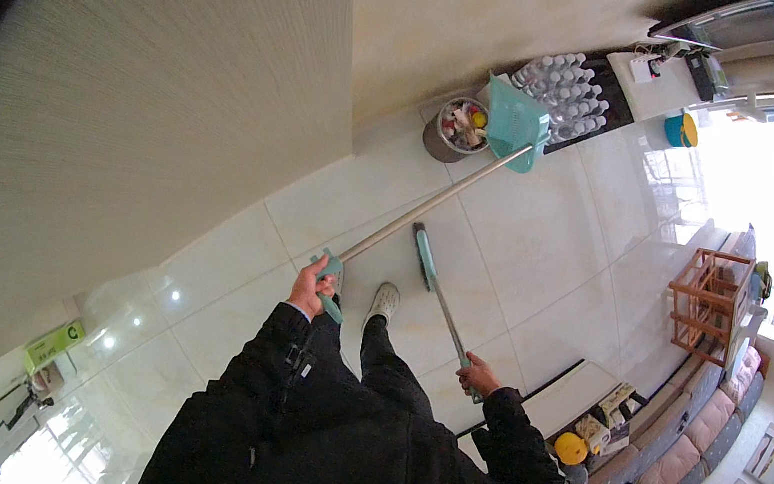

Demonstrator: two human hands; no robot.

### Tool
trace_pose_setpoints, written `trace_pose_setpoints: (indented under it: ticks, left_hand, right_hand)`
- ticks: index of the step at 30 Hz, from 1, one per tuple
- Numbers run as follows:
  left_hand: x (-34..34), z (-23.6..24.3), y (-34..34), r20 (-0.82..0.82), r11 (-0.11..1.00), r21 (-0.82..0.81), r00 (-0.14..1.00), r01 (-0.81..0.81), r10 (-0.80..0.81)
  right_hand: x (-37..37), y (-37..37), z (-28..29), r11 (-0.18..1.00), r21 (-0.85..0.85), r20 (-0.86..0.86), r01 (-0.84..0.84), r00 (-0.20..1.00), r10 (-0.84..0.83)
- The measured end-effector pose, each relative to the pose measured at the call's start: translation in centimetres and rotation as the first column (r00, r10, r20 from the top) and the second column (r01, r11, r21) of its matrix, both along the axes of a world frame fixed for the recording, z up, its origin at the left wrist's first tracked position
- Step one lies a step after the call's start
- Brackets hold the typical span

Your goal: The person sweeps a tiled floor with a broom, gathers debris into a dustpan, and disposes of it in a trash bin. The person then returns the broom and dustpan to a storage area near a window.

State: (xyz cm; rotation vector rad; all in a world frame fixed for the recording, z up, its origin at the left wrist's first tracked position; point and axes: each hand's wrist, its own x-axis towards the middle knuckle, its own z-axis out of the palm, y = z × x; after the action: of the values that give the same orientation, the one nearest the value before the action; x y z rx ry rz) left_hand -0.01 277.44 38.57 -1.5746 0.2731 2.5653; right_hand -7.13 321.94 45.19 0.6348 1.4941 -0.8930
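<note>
My left hand point(312, 287) is closed around the teal grip of a long-handled dustpan point(518, 116). Its pale pole runs away toward the wall, and the teal pan is at the far end, beside a round trash bin point(442, 139) filled with mixed waste. Whether the pan touches the bin I cannot tell. In my right hand point(481, 376) is the grey handle of a broom point(446, 304). The broom's teal head with dark bristles is low over the tiles, just ahead of my shoes; contact with the floor is unclear.
Several clear bottles point(567, 93) stand against the wall behind the pan. A tall panel point(160, 74) rises at left. To the right are a low table point(569, 403), a wooden stool point(709, 303), a sofa point(676, 460) and a blue-yellow bucket point(681, 130).
</note>
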Motion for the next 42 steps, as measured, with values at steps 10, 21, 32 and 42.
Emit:
trace_pose_setpoints:
  ticks: [10, 21, 32, 42]
  left_hand:
    - [0.0, 2.3, -0.1, -0.099, 0.998, -0.053, 0.995, -0.018, 0.013]
    - [-0.1, 6.5, -1.6, -0.073, 0.985, -0.16, 0.994, 0.062, -0.075]
    - [5.3, 18.3, -6.3, 0.085, 0.831, -0.519, 0.979, 0.202, -0.185]
    - [15.8, 27.8, 6.6, 0.327, 0.6, -0.745, 0.944, 0.292, -0.053]
  right_hand:
    - [0.0, 0.5, 0.6, 1.0, 0.018, -0.033, 0.011, 0.999, -0.011]
    - [-0.6, 2.4, 4.1, 0.995, 0.002, -0.087, 0.103, 0.991, -0.103]
    - [-8.3, 11.8, 3.9, 0.995, 0.049, -0.232, 0.082, 0.97, -0.068]
    - [-20.1, 19.5, -4.5, 1.0, 0.019, -0.361, -0.012, 0.932, 0.018]
